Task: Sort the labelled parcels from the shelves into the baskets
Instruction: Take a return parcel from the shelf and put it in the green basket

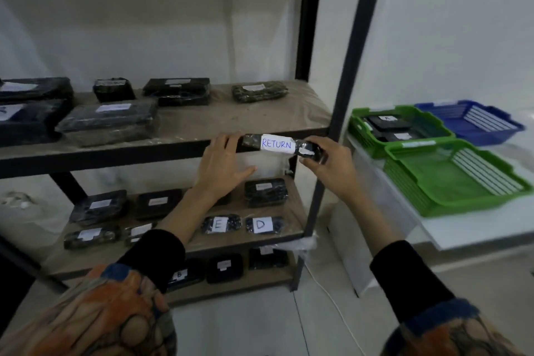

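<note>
A long dark wrapped parcel (254,141) with a white label reading RETURN hangs in front of the upper shelf's front edge. My right hand (329,167) grips its right end. My left hand (222,165) has its fingertips on the parcel's left end, thumb spread out below. To the right, on a white table, stand a green basket (433,121) with dark parcels inside, a blue basket (491,136) behind it and a nearer green basket (419,182).
The upper shelf (219,121) carries several dark wrapped parcels. The middle shelf holds more, two labelled E (221,225) and D (261,225). A lower shelf has a few more parcels. A black shelf post (346,66) stands between shelves and baskets.
</note>
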A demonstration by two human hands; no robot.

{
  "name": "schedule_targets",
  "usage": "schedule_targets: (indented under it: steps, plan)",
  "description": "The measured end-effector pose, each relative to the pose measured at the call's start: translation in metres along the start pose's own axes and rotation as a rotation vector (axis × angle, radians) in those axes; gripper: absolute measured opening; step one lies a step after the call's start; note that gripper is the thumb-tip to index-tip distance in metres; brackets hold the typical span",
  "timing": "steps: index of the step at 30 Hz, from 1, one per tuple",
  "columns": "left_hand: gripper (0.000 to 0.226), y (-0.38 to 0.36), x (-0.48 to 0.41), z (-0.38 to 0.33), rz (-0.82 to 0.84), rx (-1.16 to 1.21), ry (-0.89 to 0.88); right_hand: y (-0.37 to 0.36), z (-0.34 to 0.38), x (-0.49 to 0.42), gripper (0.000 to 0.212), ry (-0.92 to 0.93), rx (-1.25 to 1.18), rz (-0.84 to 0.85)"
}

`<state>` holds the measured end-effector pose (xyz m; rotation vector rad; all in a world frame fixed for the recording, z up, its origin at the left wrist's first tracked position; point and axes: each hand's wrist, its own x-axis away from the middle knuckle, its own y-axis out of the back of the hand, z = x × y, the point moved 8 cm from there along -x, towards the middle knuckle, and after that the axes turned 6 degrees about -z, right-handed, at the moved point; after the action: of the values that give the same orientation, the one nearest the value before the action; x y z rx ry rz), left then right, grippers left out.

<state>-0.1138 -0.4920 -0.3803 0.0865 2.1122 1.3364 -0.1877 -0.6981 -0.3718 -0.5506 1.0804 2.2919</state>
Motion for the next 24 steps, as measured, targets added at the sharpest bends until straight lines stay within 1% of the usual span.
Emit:
schedule_targets:
  steps: [3,7,11,14,17,24]
  plan:
    - [0.081,-0.021,0.017,-0.028,0.08,0.041,-0.009,0.033,-0.024,0.029,0.04,-0.078,0.052,-0.03]
    - [0.077,-0.05,0.027,-0.077,0.189,0.056,-0.097,0.084,-0.055,0.06,0.037,-0.166,0.099,-0.075]
    - [0.076,-0.077,0.018,-0.132,0.231,0.067,-0.168,0.132,-0.1,0.078,0.04,-0.261,0.154,-0.133]
    - [0.08,-0.106,0.007,-0.178,0.282,0.05,-0.204,0.166,-0.141,0.082,0.038,-0.323,0.192,-0.16]
    - [0.079,-0.136,-0.008,-0.228,0.296,0.073,-0.233,0.199,-0.184,0.078,0.034,-0.375,0.21,-0.173]
    - [0.076,-0.211,-0.049,-0.336,0.358,0.098,-0.2,0.278,-0.289,0.055,0.031,-0.479,0.211,-0.24]
